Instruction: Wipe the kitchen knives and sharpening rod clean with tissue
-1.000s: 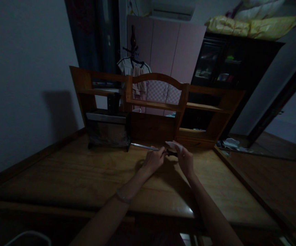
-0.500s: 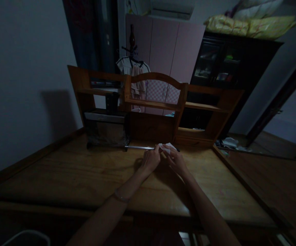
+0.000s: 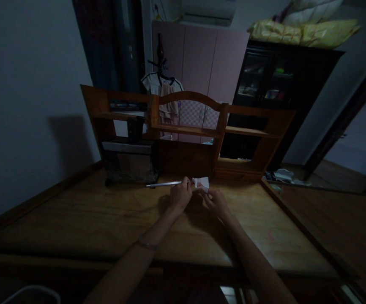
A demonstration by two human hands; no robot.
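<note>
Head view: a slim metallic rod (image 3: 163,184) lies nearly level above the wooden desk (image 3: 132,217), its bare end pointing left, toward the foot of a dark appliance; whether that tip touches anything, I cannot tell. The left hand (image 3: 180,196) has its fingers curled around the rod, and the rod's other end is lost among the hands. Just to the right, a crumpled white tissue (image 3: 203,182) stands up from the fingers of the right hand (image 3: 216,203), which pinch its lower edge. The two hands are close together over the back half of the desk, and a thin bracelet (image 3: 147,243) circles the left wrist.

Behind them rises a wooden shelf unit (image 3: 187,131) with an arched middle rail. At its left the dark appliance (image 3: 132,162), with a pale strip along its upper front, sits on the desk, with a small black box (image 3: 135,128) at its top. Farther back are a hanging white shirt (image 3: 153,82), a pink wardrobe (image 3: 198,59) and a black cabinet (image 3: 306,71) topped by yellow bundles (image 3: 297,33).
</note>
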